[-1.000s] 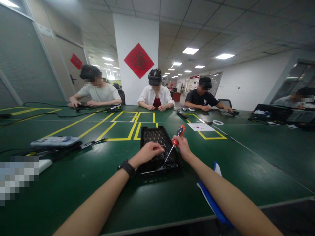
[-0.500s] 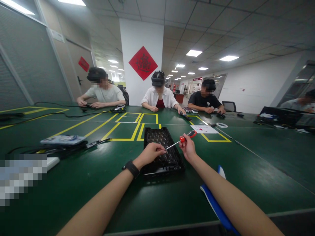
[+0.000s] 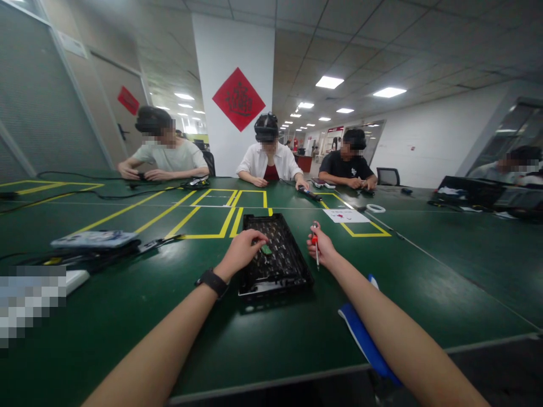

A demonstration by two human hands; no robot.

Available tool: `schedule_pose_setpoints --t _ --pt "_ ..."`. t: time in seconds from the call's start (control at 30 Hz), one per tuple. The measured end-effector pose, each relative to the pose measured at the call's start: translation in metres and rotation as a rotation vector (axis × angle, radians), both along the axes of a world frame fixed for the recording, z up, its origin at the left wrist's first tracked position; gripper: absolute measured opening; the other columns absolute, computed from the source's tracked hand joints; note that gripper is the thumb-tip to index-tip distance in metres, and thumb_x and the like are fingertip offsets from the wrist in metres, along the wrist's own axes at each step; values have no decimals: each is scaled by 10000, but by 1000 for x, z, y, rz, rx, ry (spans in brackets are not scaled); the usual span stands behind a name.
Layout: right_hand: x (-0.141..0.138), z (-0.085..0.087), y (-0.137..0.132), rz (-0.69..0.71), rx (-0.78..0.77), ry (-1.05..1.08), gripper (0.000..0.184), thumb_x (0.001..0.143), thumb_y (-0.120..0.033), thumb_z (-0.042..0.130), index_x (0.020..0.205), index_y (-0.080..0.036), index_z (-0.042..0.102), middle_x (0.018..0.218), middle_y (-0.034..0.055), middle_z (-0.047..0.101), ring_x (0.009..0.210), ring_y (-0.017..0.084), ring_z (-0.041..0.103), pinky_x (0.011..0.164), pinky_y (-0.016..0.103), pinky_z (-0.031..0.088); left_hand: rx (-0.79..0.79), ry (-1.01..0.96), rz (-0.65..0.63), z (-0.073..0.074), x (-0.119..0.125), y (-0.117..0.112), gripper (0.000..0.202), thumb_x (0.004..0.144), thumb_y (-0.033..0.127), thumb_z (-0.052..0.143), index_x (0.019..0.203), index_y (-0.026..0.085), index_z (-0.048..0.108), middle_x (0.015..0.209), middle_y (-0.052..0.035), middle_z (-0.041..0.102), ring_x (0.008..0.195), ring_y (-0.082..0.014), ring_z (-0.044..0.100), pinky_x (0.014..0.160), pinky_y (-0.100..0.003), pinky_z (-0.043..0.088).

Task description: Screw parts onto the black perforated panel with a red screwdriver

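Observation:
A black laptop base (image 3: pixel 278 257), turned bottom up, lies on the green table (image 3: pixel 127 294) in front of me. My left hand (image 3: pixel 241 251) rests on its left side, fingers pinched on a small green part (image 3: pixel 266 249). Just right of the base, my right hand (image 3: pixel 323 249) is closed around a red-handled screwdriver (image 3: pixel 315 244), held upright with its shaft pointing down and away from the base. A dark watch sits on my left wrist.
A blue and white object (image 3: pixel 365 333) lies under my right forearm. Devices and cables (image 3: pixel 95 246) sit at the left. Yellow tape lines (image 3: pixel 220 217) and a paper sheet (image 3: pixel 345 215) mark the table beyond. Several people sit along the far side.
My right hand has drawn the screwdriver off the laptop base and swung it from slanted to upright. My left hand now pinches a small green part over the base.

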State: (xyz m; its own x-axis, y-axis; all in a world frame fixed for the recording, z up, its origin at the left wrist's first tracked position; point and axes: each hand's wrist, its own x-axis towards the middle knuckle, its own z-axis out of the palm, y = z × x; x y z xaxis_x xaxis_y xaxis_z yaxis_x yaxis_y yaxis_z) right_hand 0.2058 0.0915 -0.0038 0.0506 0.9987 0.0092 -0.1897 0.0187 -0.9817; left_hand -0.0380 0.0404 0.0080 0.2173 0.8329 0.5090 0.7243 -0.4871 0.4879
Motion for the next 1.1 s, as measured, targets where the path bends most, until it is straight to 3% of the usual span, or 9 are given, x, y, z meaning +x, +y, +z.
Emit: schedule_pose_setpoints --t 0.1,0.2,0.33,0.4,0.67,0.83,1.1 --pt "5 -5 4 -22 -3 -244 215 655 -313 647 601 -169 497 456 -31 471 400 76 375 422 201 249 -36 151 -23 -1 -7 2 169 773 328 574 841 209 673 874 -36 655 844 -179 563 788 -297 404" --pt "6 -7 1 -76 43 -458 198 581 -241 707 625 -171 527 606 5 559 591 125 511 525 214 308 -44 269 -40 -3 -8 1 173 762 346 590 851 225 675 861 -34 647 837 -182 553 786 -300 385" --pt "0 -4 -10 -88 111 -1052 214 665 -312 638 836 -197 577 831 70 637 797 226 585 622 274 359 -9 315 -3 -6 -7 1 287 729 365 625 999 269 644 1062 -36 595 974 -214 516 849 -334 358" --pt "-3 -2 -14 -80 125 -1223 263 713 -362 589 924 -208 561 888 86 645 828 244 598 628 288 373 -48 328 -43 -7 -7 2 316 714 381 640 1016 289 639 1108 -26 580 1021 -222 501 880 -344 343" --pt "-6 0 -19 -80 150 -1291 388 759 -540 491 967 -215 539 908 94 650 834 251 606 604 290 371 -56 285 -82 -5 -4 -1 193 735 305 630 917 250 666 974 -30 609 911 -183 545 815 -291 386" --pt "-6 -1 -17 -71 139 -1266 376 773 -536 479 939 -208 558 901 85 645 800 216 598 603 273 369 0 329 -67 -2 -1 -6 187 790 350 565 891 238 675 923 -49 612 877 -194 529 789 -302 383" --pt "-6 -2 -14 -63 159 -1206 348 779 -518 482 897 -203 571 881 69 636 760 183 579 588 258 350 3 388 -68 -5 -3 -2 272 720 369 647 963 246 655 935 -54 579 906 -213 503 805 -312 378"
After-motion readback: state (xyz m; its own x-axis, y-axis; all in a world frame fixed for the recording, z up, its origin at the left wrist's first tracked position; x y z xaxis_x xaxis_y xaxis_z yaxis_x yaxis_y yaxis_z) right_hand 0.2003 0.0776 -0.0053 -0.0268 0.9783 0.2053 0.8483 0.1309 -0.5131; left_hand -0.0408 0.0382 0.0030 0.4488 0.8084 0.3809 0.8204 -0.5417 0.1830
